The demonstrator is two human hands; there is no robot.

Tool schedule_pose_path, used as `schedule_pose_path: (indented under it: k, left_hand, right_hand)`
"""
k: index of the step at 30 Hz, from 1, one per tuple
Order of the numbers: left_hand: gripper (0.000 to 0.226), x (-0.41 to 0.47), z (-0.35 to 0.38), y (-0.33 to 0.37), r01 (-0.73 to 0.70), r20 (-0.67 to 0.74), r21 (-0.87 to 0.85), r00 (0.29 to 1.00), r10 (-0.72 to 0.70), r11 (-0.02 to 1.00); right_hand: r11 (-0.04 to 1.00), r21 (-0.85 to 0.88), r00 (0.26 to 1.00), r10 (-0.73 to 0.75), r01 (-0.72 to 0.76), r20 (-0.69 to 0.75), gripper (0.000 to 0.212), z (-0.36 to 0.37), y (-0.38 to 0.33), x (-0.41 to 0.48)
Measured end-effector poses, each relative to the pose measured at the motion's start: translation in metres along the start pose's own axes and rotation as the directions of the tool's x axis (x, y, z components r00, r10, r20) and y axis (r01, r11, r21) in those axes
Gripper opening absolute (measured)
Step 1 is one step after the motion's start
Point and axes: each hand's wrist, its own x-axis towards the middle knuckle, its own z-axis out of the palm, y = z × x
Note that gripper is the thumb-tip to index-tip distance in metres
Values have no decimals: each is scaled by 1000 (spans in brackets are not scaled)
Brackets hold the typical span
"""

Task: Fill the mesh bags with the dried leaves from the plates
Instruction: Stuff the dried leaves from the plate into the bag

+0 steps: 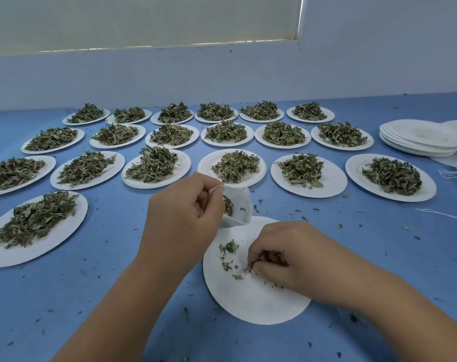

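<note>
We are looking down on a person's two bare hands at a blue worktop [112,296]. The left hand [185,212] is pinching the rim of a small white mesh bag [240,214] between thumb and curled fingers, holding its mouth open just above the far edge of a nearly bare paper plate [251,299]. Some dried leaves are showing inside the bag.

The right hand [287,257] is resting on that plate with its fingers curled, pinching a small clump of leaves [249,267]. A few loose scraps [228,248] are lying on the plate beside it. Leaf crumbs are lying scattered over the worktop around the plate.

Beyond the hands we are seeing rows of heaped plates [154,165], each piled with dried green leaves, reaching back to a pale wall [222,74]. At the far right a stack of empty plates [421,138] is sitting, with loose white mesh [455,165] and string [441,214] just in front of it.
</note>
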Motion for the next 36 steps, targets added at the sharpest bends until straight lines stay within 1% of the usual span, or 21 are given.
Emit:
schedule_pose_path:
  k: [3, 5, 7, 8, 10, 12, 15, 17, 19, 23, 26, 29, 32, 34, 36]
  left_hand:
    - [11, 0, -1, -1, -54, 7, 83, 999, 53, 995]
    - [11, 0, -1, -1, -67, 20, 100, 998, 66, 993]
    - [11, 0, 1, -1, -57, 46, 95, 998, 53, 994]
    - [11, -1, 1, -1, -42, 60, 83, 997, 37, 996]
    - [12, -2, 3, -1, -21, 81, 61, 997, 16, 998]
    - [11, -2, 3, 0, -11, 88, 40, 996, 8, 999]
    - [11, -3, 4, 1, -6, 91, 19, 996, 4, 1000]
    - [11, -3, 4, 0, 15, 97, -6, 995, -14, 1000]
    - [10, -3, 4, 0, 47, 102, -47, 994, -42, 998]
    - [12, -4, 6, -2, 95, 121, -78, 989, -85, 992]
    - [13, -4, 9, -1, 128, 142, -89, 983, -115, 988]
    - [14, -4, 8, 0, 161, 155, -122, 978, -141, 979]
    - [14, -4, 8, 1, 213, 173, -175, 968, -183, 961]
    - [14, -3, 8, 3, 251, 182, -194, 959, -217, 948]
    - [15, -3, 8, 4, 278, 198, -201, 951, -239, 939]
  right_hand:
    - [976, 217, 995, 53, -34, -82, 9, -10, 3, -2]
    - [935, 354, 989, 69, -17, -134, 10, -16, 2, -2]
    - [904, 428, 978, 77, 14, -196, 12, -21, 0, -1]
    - [902, 430, 971, 76, 30, -228, 13, -24, -1, 1]
    - [927, 372, 956, 56, 58, -289, 13, -29, -5, 6]
    - [965, 251, 945, 17, 70, -327, 10, -33, -11, 12]
    - [998, 35, 941, -43, 58, -335, 10, -33, -19, 23]
    - [998, -50, 942, -57, 43, -330, 13, -31, -23, 28]
    - [997, -76, 945, -45, 22, -323, 18, -27, -25, 32]
    - [999, -54, 933, -20, 1, -361, 23, -19, -28, 34]
    - [998, -59, 922, -35, 13, -386, 23, -14, -29, 34]
    - [994, -106, 907, -59, 16, -416, 21, -10, -28, 31]
    - [988, -151, 876, -96, 27, -473, 23, -8, -25, 28]
    - [982, -184, 857, -136, 49, -498, 20, -7, -25, 29]
    - [979, -199, 859, -142, 48, -491, 13, -4, -25, 30]
